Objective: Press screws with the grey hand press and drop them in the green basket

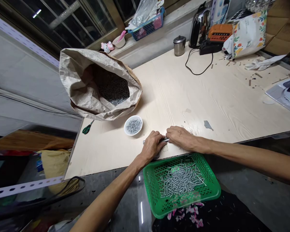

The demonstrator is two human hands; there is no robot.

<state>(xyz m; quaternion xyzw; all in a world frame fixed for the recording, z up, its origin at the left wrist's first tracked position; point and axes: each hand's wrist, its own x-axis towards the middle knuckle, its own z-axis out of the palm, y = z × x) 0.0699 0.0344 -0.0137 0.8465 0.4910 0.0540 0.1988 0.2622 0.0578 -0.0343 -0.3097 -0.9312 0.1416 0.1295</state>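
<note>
- Small metal piece (164,140): lying at the near edge of the pale wooden table (207,96), pinched between both hands.
- Left hand (152,146): curling over the piece's left end, fingers grasping it.
- Right hand (181,138): pressing on its right end, fingers closing around it.
- Green basket (157,199): sitting at 6 o'clock below the table edge, holding small metal parts.
- White bowl (133,125): standing at 10 o'clock, just beside the hands, filled with similar parts.
- Paper sack (87,96): gaping open beyond the bowl.
- Green scissors (87,128): lying at 9 o'clock by the left edge.
- Kettle (200,25), black cord (198,66): occupying 1 o'clock; bare tabletop lying between them and the hands.
</note>
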